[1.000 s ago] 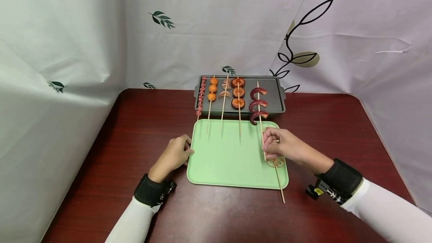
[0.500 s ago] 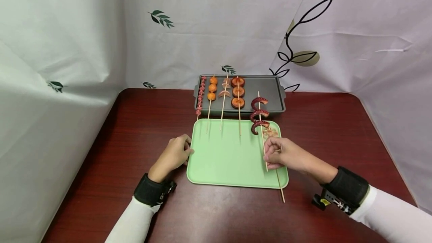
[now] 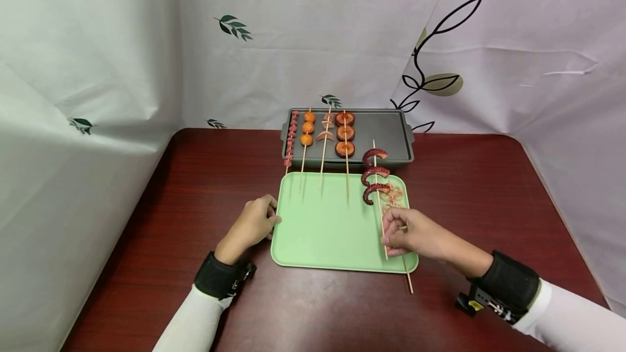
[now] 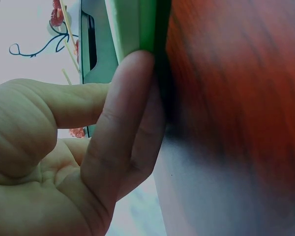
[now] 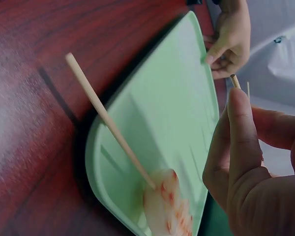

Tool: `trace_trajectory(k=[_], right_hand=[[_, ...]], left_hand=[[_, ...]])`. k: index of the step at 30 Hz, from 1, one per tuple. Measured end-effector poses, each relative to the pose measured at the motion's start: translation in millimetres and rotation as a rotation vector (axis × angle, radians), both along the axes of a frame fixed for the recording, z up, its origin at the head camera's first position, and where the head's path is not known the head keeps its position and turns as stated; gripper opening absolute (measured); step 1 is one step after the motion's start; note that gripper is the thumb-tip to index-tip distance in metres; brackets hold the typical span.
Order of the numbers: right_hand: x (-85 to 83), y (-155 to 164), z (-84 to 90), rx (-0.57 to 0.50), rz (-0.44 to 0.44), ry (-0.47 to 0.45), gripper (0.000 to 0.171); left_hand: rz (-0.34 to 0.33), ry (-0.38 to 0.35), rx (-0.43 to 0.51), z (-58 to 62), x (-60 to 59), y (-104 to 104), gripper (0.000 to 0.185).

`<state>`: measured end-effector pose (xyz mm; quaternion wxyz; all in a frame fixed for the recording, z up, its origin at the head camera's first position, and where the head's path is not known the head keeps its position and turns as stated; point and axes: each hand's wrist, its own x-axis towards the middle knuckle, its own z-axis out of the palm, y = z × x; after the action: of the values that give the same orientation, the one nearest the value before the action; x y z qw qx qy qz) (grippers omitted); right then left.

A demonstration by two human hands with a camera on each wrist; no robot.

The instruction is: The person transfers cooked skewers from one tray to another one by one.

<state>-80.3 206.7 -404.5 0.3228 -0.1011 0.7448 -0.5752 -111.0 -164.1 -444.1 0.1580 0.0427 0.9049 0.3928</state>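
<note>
Between the thumb and fingers of my right hand is the bare stick of an octopus tentacle skewer. Its three curled dark-red pieces point away from me, over the tray's far right edge. Under that hand, a lotus root skewer lies along the right side of the green tray, partly hidden; its stick juts past the near rim in the right wrist view. My left hand grips the tray's left rim, its fingertips right at the edge in the left wrist view.
A dark grey grill pan stands behind the tray. Across its left part lie a small red-meat skewer, an orange ball skewer, a pale pink slice skewer and a mushroom skewer, handles overhanging the tray.
My right hand has drawn the octopus tentacle skewer back toward me, away from the grill pan, uncovering more of the lotus root. The left hand has stayed at the tray's rim.
</note>
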Motion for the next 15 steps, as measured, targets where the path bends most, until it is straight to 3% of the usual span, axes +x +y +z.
trace_trajectory(k=[15], right_hand=[[22.4, -4.2, -3.3, -0.023, 0.020, -0.033, 0.012]], left_hand=[[-0.005, -0.007, -0.008, 0.9, 0.2, -0.1, 0.027]])
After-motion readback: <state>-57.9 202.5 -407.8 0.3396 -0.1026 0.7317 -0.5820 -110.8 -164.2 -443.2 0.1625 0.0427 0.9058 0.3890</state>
